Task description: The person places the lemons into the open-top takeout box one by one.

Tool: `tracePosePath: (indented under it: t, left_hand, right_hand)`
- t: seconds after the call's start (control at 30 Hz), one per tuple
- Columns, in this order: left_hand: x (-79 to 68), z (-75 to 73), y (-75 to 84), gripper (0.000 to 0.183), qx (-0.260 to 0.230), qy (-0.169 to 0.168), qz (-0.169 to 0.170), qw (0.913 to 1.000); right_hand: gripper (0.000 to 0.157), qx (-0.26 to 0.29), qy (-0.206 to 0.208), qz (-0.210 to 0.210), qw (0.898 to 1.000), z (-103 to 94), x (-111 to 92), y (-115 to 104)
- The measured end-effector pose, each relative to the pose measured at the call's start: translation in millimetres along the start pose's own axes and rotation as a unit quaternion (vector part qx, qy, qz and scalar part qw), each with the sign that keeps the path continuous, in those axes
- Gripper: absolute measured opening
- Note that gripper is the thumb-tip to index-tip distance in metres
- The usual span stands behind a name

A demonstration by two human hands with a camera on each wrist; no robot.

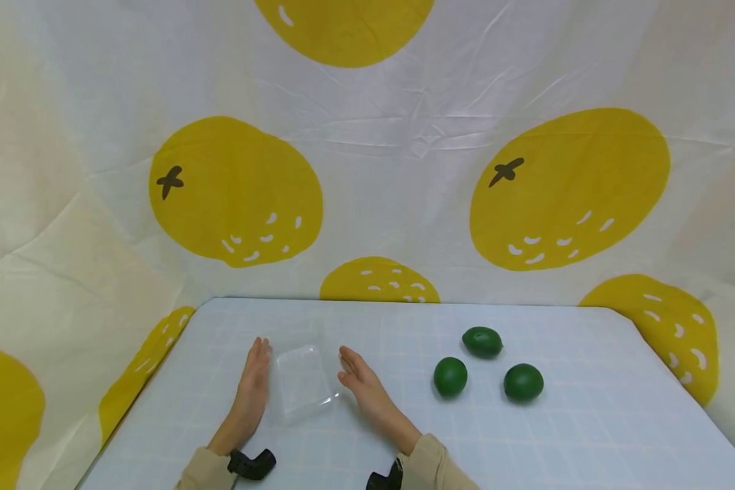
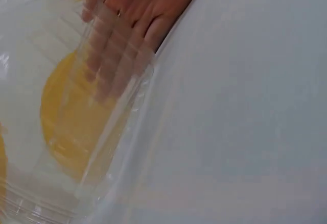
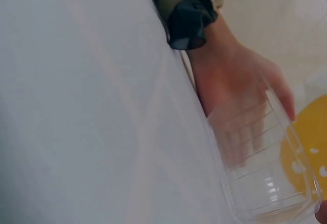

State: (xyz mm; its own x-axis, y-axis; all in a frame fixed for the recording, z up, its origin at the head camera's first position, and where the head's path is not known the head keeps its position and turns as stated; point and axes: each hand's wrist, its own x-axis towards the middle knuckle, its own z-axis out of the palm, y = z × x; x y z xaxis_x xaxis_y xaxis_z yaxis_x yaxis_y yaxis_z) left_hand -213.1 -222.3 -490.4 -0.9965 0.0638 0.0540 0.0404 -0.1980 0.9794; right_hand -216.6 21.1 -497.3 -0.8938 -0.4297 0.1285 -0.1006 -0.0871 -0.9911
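Note:
A clear plastic box (image 1: pixel 304 381) lies on the table between my two hands, with a see-through flap or lid rising faintly at its far side. My left hand (image 1: pixel 254 384) stands on edge along the box's left side, fingers straight and pointing away from me. On the other side, my right hand (image 1: pixel 370 395) is held upright with fingers extended and a small gap to the box. Through the clear wall, the left wrist view shows the right hand (image 2: pixel 127 35), and the right wrist view shows the left hand (image 3: pixel 230 91). Neither hand grips anything.
Three green limes sit to the right: one lime (image 1: pixel 482 341) at the back, another lime (image 1: pixel 450 377) nearer the right hand, and a third lime (image 1: pixel 523 382) farthest right. The pale checked tabletop (image 1: pixel 588 435) meets a lemon-print curtain (image 1: pixel 398 197) at the back.

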Motion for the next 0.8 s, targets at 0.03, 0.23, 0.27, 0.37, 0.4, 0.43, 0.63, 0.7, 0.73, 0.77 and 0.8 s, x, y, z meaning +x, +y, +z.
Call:
tracePosePath:
  t: [0.03,0.23,0.27,0.37,0.4,0.43,0.63,0.7,0.73,0.77,0.8]
  left_hand:
    - [-0.7,2.7,-0.4,0.072,0.006,0.001,0.001,1.0]
    - [-4.4,19.9,-3.2,0.075,0.027,0.01,-0.008,0.9996]
    - [-5.2,22.8,-3.8,0.075,0.025,0.007,-0.007,0.9996]
    - [-7.7,30.7,-7.0,0.074,0.033,-0.006,-0.002,0.9994]
    - [-8.5,33.4,-7.8,0.074,0.034,-0.009,-0.003,0.9994]
    - [-9.0,35.8,-9.0,0.074,0.034,-0.013,-0.004,0.9993]
    - [-11.3,51.9,-14.1,0.074,0.027,-0.032,-0.004,0.9991]
    - [-12.1,58.5,-15.9,0.074,0.024,-0.037,-0.005,0.999]
    - [-12.3,62.0,-17.1,0.075,0.022,-0.039,-0.005,0.999]
    - [-12.7,65.4,-18.5,0.075,0.021,-0.042,-0.007,0.9989]
    - [-13.1,68.8,-19.8,0.074,0.02,-0.045,-0.007,0.9988]
  right_hand:
    - [0.056,-0.002,0.002,-0.001,1.0,0.0,0.0,0.2]
    - [0.052,-0.018,0.014,-0.012,1.0,0.3,-1.6,1.7]
    - [0.052,-0.022,0.017,-0.015,0.999,0.3,-2.6,1.9]
    - [0.052,-0.034,0.032,-0.02,0.999,0.7,-8.8,2.3]
    - [0.052,-0.037,0.039,-0.021,0.998,0.7,-11.7,2.3]
    - [0.052,-0.039,0.045,-0.022,0.998,0.6,-15.0,2.3]
    - [0.054,-0.045,0.07,-0.024,0.996,-4.8,-37.8,1.8]
    - [0.055,-0.041,0.067,-0.025,0.997,-9.6,-45.8,1.4]
    - [0.055,-0.041,0.066,-0.024,0.997,-12.5,-49.8,0.9]
    - [0.055,-0.044,0.065,-0.023,0.997,-15.7,-54.0,0.5]
    - [0.056,-0.046,0.063,-0.021,0.997,-19.1,-58.2,-0.1]
